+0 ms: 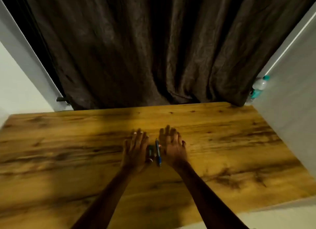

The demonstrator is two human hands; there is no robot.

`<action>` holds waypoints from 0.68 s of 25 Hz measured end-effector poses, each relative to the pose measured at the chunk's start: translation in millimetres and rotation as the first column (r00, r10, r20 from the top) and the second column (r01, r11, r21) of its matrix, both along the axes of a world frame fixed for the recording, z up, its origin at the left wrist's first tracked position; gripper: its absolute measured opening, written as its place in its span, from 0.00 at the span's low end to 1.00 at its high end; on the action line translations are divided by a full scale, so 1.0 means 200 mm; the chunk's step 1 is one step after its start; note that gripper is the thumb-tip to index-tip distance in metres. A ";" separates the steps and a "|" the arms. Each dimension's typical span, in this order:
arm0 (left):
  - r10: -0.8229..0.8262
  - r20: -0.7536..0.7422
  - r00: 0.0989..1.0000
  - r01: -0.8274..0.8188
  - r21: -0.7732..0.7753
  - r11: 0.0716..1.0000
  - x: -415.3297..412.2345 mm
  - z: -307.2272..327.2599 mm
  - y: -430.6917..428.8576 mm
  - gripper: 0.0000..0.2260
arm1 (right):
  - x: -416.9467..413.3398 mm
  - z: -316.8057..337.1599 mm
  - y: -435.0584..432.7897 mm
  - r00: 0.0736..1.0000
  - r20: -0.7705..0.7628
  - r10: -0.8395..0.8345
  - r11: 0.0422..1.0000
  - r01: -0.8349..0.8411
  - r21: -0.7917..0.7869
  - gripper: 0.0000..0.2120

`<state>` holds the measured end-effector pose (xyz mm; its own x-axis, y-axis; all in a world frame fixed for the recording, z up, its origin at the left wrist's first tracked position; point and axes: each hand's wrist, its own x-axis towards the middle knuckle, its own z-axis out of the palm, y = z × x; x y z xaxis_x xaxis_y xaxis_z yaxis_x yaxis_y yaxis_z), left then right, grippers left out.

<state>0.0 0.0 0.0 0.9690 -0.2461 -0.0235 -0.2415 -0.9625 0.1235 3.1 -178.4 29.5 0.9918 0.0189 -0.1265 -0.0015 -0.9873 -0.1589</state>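
Note:
A blue pen (158, 152) lies on the wooden table (239, 143), pointing away from me. Just left of it lies a shorter dark pen-like object (150, 151), its lower end near a ring on my left thumb. My left hand (136, 151) lies flat with straight fingers to the left of both. My right hand (172, 147) is spread with straight fingers to the right of the blue pen. Neither hand holds anything. The picture is blurred, so I cannot tell whether the hands touch the pens.
A dark brown curtain (153, 49) hangs behind the table's far edge. A clear plastic bottle (259, 87) with a teal cap and label stands at the far right corner against a pale wall (294, 92). Another wall (15, 81) borders the left.

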 end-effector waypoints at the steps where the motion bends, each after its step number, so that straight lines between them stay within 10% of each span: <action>1: 0.017 -0.053 0.998 -0.018 -0.014 1.000 0.00 -0.04 -0.01 0.47 | -0.01 -0.04 0.01 1.000 -0.019 0.000 0.999 0.000 0.035 0.35; 6: -0.012 -0.076 0.997 0.009 -0.049 0.999 -0.01 -0.18 -0.06 0.45 | 0.02 -0.21 0.05 0.999 -0.019 -0.037 0.970 0.041 0.238 0.38; 17: 0.046 0.290 0.956 0.084 -0.421 0.903 0.01 -0.27 -0.03 0.23 | 0.23 -0.30 0.06 0.977 0.211 -0.002 0.964 -0.054 0.259 0.10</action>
<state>2.6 -6.4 -53.8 0.9122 -0.1876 0.3643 -0.3464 -0.8279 0.4411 48.9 -166.1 -30.0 0.9942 0.0494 0.0952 0.0841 -0.9100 -0.4059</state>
